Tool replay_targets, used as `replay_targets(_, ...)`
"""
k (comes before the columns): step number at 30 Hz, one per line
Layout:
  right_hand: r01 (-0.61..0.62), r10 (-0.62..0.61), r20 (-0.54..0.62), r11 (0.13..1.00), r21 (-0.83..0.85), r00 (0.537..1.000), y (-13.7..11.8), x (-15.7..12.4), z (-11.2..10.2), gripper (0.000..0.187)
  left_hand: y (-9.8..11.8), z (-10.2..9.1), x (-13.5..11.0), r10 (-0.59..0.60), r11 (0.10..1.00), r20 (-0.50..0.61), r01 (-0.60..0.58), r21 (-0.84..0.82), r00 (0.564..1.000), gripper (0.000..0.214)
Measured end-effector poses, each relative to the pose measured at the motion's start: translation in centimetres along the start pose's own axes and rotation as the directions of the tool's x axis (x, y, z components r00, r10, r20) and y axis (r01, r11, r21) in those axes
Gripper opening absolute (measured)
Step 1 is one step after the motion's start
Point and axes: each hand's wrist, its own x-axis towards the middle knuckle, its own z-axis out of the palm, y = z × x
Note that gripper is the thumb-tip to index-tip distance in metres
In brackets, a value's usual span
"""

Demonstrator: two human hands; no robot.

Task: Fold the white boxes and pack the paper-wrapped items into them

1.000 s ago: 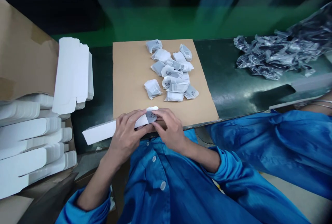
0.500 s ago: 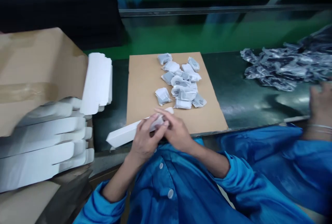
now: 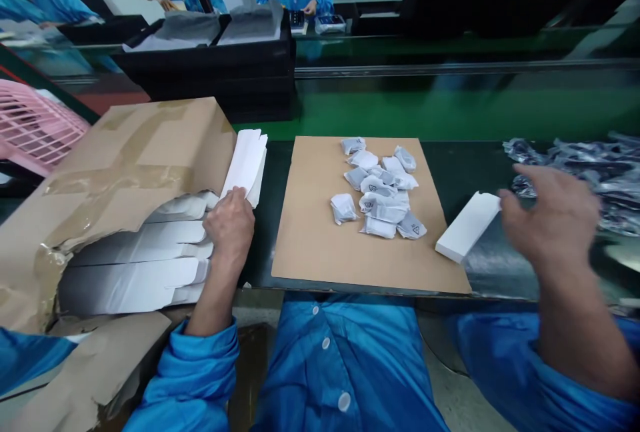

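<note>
My left hand [image 3: 230, 224] reaches left to a stack of flat white box blanks [image 3: 247, 164] that leans on an open brown carton [image 3: 125, 152]. Its fingers are curled round the lower end of a blank. My right hand [image 3: 547, 219] hovers at the right with fingers spread and nothing in it. Just left of its thumb a long white box [image 3: 467, 225] lies on the dark table, partly over the corner of a brown cardboard sheet [image 3: 315, 245]. A pile of small white wrapped packets [image 3: 380, 192] sits on that sheet.
More white blanks [image 3: 135, 265] lie stacked inside the carton. Crumpled clear plastic bags [image 3: 590, 155] lie at the far right. A green conveyor belt [image 3: 400, 112] runs behind the table, with a black tray [image 3: 210, 62], a pink basket [image 3: 30, 125] and people in blue beyond.
Both hands left the white box. The right hand carried it to the right and let it go; the left hand went to the blanks by the carton. The view tilted up.
</note>
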Motion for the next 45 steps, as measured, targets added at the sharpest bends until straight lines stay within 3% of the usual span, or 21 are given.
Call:
replay_targets(2, 0.123, -0.155, 0.058, 0.92, 0.373, 0.986, -5.1, -3.5, 1.1, 0.035, 0.4, -0.5, -0.5, -0.016, 1.0, -0.095, 0.016, 0.001, 0.995, 0.029)
replay_targets(3, 0.08, -0.214, 0.164, 0.809, 0.582, 0.963, -8.0, -5.4, 1.7, 0.036, 0.9, -0.8, -1.1, -0.014, 1.0, -0.141, 0.014, -0.001, 0.99, 0.028)
replay_targets(6, -0.321, -0.403, 0.45, 0.35, 0.88, 0.797, -15.9, -9.4, 4.0, 0.06, 4.4, -1.5, -5.0, 0.141, 0.985, -0.288, -0.162, -0.05, 0.947, 0.028)
replay_targets(7, -0.399, -0.393, 0.469, 0.25, 0.882, 0.791, -17.7, -9.8, 4.9, 0.061, 5.8, -1.9, -6.9, 0.308, 0.927, -0.353, -0.362, -0.098, 0.884, 0.03)
replay_targets(9, -0.43, -0.32, 0.48, 0.218, 0.876, 0.817, -18.9, -9.5, 6.1, 0.05, 8.0, -3.0, -10.4, 0.556, 0.745, -0.298, -0.624, -0.235, 0.776, 0.041)
replay_targets(10, -0.397, -0.325, 0.477, 0.283, 0.873, 0.817, -18.5, -8.9, 6.4, 0.041, 8.6, -3.8, -11.7, 0.6, 0.694, -0.223, -0.638, -0.333, 0.769, 0.05)
replay_targets(12, -0.292, -0.453, 0.486, 0.433, 0.853, 0.748, -16.3, -7.3, 5.8, 0.026, 8.6, -5.9, -12.7, 0.443, 0.701, -0.2, -0.476, -0.531, 0.874, 0.068)
replay_targets(14, -0.17, -0.678, 0.502, 0.496, 0.852, 0.538, -13.8, -5.8, 4.3, 0.019, 7.5, -7.8, -11.5, 0.081, 0.677, -0.102, -0.129, -0.724, 0.992, 0.077)
replay_targets(16, -0.045, -0.815, 0.496, 0.508, 0.86, 0.299, -12.2, -5.1, 2.7, 0.022, 6.3, -8.7, -9.3, 0.046, 0.615, 0.263, 0.18, -0.768, 0.964, 0.064)
replay_targets(17, 0.06, -0.828, 0.505, 0.533, 0.844, 0.244, -12.0, -5.2, 2.0, 0.023, 5.9, -8.6, -8.3, 0.077, 0.628, 0.429, 0.291, -0.722, 0.9, 0.051)
replay_targets(18, 0.194, -0.814, 0.522, 0.572, 0.797, 0.256, -12.1, -5.6, 1.6, 0.026, 5.7, -8.3, -7.6, 0.08, 0.633, 0.534, 0.37, -0.679, 0.842, 0.041)
replay_targets(21, 0.543, -0.734, 0.451, 0.679, 0.494, 0.508, -13.3, -8.0, 1.2, 0.064, 5.8, -6.6, -7.2, -0.017, 0.479, 0.642, 0.57, -0.667, 0.766, 0.037)
replay_targets(22, 0.618, -0.736, 0.399, 0.676, 0.401, 0.547, -13.7, -8.8, 1.3, 0.075, 5.9, -6.1, -7.5, -0.027, 0.393, 0.663, 0.618, -0.681, 0.748, 0.038)
replay_targets(24, 0.723, -0.79, 0.321, 0.609, 0.325, 0.522, -14.0, -9.9, 1.7, 0.076, 5.6, -5.6, -8.1, 0.032, 0.306, 0.704, 0.663, -0.683, 0.71, 0.039)
replay_targets(26, 0.76, -0.832, 0.263, 0.554, 0.34, 0.489, -13.7, -10.2, 2.0, 0.065, 4.9, -5.8, -8.4, 0.111, 0.37, 0.707, 0.631, -0.682, 0.699, 0.036)
replay_targets(30, 0.745, -0.859, 0.234, 0.511, 0.429, 0.455, -13.0, -9.8, 2.0, 0.059, 3.9, -6.5, -8.0, 0.221, 0.566, 0.602, 0.401, -0.72, 0.768, 0.027)
replay_targets(34, 0.808, -0.86, 0.257, 0.505, 0.305, 0.441, -13.4, -10.0, 1.5, 0.048, 4.5, -6.3, -8.1, 0.229, 0.691, 0.471, 0.199, -0.695, 0.852, 0.022)
replay_targets(39, 0.851, -0.88, 0.218, 0.467, 0.241, 0.421, -13.3, -10.3, 1.0, 0.035, 4.5, -7.0, -8.1, 0.266, 0.739, 0.396, 0.078, -0.669, 0.879, 0.016)
replay_targets(42, 0.726, -0.767, 0.145, 0.639, 0.254, 0.625, -13.0, -10.2, 1.6, 0.039, 4.9, -7.7, -8.4, 0.104, 0.557, 0.315, 0.207, -0.804, 0.943, 0.025)
replay_targets(44, 0.582, -0.604, 0.067, 0.787, 0.204, 0.794, -13.3, -10.8, 2.5, 0.05, 6.3, -7.6, -9.4, -0.01, 0.357, 0.176, 0.168, -0.919, 0.984, 0.038)
replay_targets(45, 0.529, -0.544, 0.031, 0.827, 0.191, 0.839, -13.7, -11.4, 3.0, 0.055, 7.3, -7.3, -10.0, -0.009, 0.296, 0.132, 0.128, -0.947, 0.991, 0.046)
